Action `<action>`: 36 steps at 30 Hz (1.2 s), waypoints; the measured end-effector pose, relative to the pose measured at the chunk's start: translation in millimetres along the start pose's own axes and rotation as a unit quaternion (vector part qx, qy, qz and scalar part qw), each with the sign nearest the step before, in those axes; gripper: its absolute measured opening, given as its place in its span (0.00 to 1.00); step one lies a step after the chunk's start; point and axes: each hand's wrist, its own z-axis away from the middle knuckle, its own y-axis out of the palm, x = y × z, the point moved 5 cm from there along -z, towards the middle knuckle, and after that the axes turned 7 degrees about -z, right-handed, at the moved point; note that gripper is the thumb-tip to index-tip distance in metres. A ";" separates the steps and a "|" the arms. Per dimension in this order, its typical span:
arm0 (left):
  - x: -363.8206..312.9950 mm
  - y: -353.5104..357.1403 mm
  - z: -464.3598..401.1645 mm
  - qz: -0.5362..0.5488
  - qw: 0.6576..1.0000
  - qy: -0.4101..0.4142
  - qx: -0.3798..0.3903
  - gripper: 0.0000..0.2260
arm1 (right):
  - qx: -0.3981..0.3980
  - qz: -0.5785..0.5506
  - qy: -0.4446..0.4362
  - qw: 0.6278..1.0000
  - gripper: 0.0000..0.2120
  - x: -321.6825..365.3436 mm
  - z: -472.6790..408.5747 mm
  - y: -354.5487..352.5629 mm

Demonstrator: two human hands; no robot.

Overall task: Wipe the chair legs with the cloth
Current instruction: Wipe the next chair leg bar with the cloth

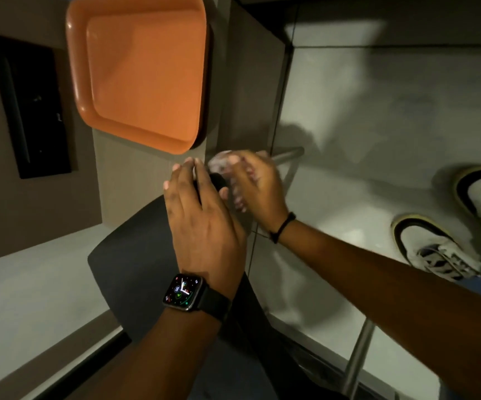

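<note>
I look straight down at a dark grey chair [129, 261]. My left hand [201, 215], with a smartwatch on its wrist, rests with fingers spread on the chair's upper edge. My right hand [258, 189] is closed around a crumpled pale pinkish cloth [222, 166], blurred by motion, just right of the left hand. The cloth sits at the near end of a grey metal chair leg [288, 154] that runs right above the floor. Another metal leg [359, 359] shows at the lower right.
An orange plastic chair seat [144, 70] lies just beyond the hands. Two white sneakers [441, 249] stand on the pale tiled floor [377, 116] at the right. A brown wall with a dark panel [28, 105] fills the left.
</note>
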 end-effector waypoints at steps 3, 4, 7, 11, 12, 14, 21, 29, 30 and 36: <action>2.1 0.4 -1.4 0.007 1.000 -0.003 -0.003 0.23 | -0.003 0.024 -0.095 0.995 0.13 11.7 6.0 13.8; 2.3 0.1 -1.6 0.006 1.000 -0.003 -0.004 0.23 | -0.008 0.018 -0.085 0.996 0.13 1.8 0.9 9.3; 2.2 0.3 0.0 0.001 1.000 0.001 -0.006 0.22 | -0.086 -0.082 0.095 0.988 0.17 -53.3 -28.7 -30.1; 1.6 2.5 0.4 -0.008 1.000 0.002 -0.011 0.23 | -0.077 -0.082 0.271 0.956 0.18 -89.1 -47.9 -60.9; 0.9 1.5 0.3 -0.007 1.000 -0.001 -0.009 0.23 | -0.064 -0.093 0.276 0.954 0.17 -78.1 -41.6 -53.1; 0.4 0.7 1.2 -0.001 1.000 -0.003 -0.004 0.23 | -0.041 -0.084 0.162 0.982 0.15 -36.4 -16.1 -23.5; 1.6 1.7 2.0 0.011 1.000 -0.003 -0.008 0.24 | -0.087 0.005 0.026 0.996 0.25 -49.1 -12.6 -11.0; 2.0 3.6 3.7 0.031 0.999 -0.009 -0.032 0.22 | -0.133 -0.079 0.301 0.941 0.16 -177.3 -89.5 -75.8; 1.9 3.6 3.5 0.029 0.999 -0.010 -0.027 0.22 | -0.143 -0.074 0.311 0.937 0.17 -156.6 -81.1 -69.0; 0.0 0.7 2.8 0.030 0.999 -0.012 -0.004 0.24 | -0.119 -0.122 0.248 0.953 0.21 -27.2 1.1 0.3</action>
